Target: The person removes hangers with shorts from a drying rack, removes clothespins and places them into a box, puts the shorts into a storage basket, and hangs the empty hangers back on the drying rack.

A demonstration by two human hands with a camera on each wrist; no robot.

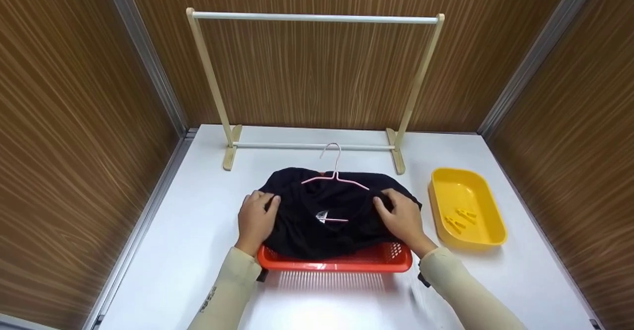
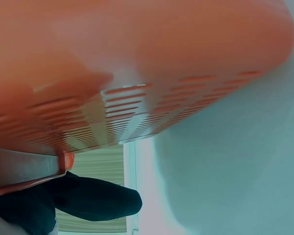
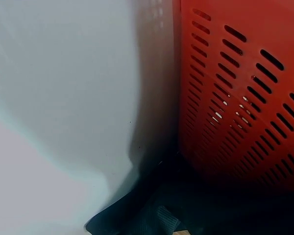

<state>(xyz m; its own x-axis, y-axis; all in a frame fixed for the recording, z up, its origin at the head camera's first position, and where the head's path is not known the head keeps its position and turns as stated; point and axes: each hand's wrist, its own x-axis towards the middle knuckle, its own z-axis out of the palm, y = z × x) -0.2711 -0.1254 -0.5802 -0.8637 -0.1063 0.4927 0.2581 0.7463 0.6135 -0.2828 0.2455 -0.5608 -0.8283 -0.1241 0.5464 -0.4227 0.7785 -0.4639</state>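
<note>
A black shirt (image 1: 307, 238) lies spread over the red basket (image 1: 334, 266), its neckline facing up with a white label inside. A pink hanger (image 1: 337, 176) sits in the shirt; its hook and upper arms stick out, and part of its lower bar shows in the neck opening. My left hand (image 1: 256, 221) grips the cloth at the left shoulder, my right hand (image 1: 402, 217) the cloth at the right shoulder. Dark cloth (image 2: 98, 198) hangs past the basket wall (image 2: 196, 39) in the left wrist view. In the right wrist view, cloth (image 3: 157, 205) lies below the slotted basket side (image 3: 245, 112).
Behind the basket stands a wooden-legged rack with a white top rail (image 1: 317, 18) and a lower rail (image 1: 277, 145). A yellow tray (image 1: 453, 184) on the right holds yellow clothespins (image 1: 465, 215). Wood-patterned panels (image 1: 317, 82) enclose the white table (image 1: 188, 236).
</note>
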